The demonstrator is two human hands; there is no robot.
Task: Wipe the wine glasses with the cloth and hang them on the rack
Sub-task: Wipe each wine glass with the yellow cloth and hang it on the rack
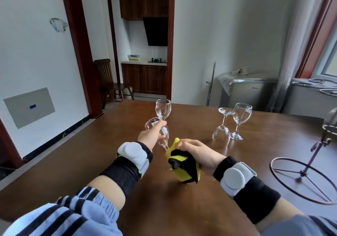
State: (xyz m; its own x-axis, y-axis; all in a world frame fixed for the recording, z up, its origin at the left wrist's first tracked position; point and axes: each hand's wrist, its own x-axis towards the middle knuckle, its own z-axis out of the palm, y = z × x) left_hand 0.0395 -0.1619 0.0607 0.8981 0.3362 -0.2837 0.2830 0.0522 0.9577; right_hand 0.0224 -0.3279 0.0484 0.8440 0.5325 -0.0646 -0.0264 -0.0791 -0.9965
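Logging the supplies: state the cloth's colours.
Yellow and black cloth, gripped in the right hand; the head view shows it best.

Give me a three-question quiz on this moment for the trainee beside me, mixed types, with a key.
1. True or false: the left hand grips the held wine glass while the right hand holds the cloth.

2. Not counting the held one, how many glasses stand on the table?
A. one
B. three
C. five

3. Fill in: of the pair on the right, the inverted glass rests on its ____, beside the upright glass.

Key:
1. True; the cloth is yellow and black, bunched at the glass's lower end.
2. B; the third is the far glass behind the left hand.
3. Rim; the rack near the right edge is only partly in view.
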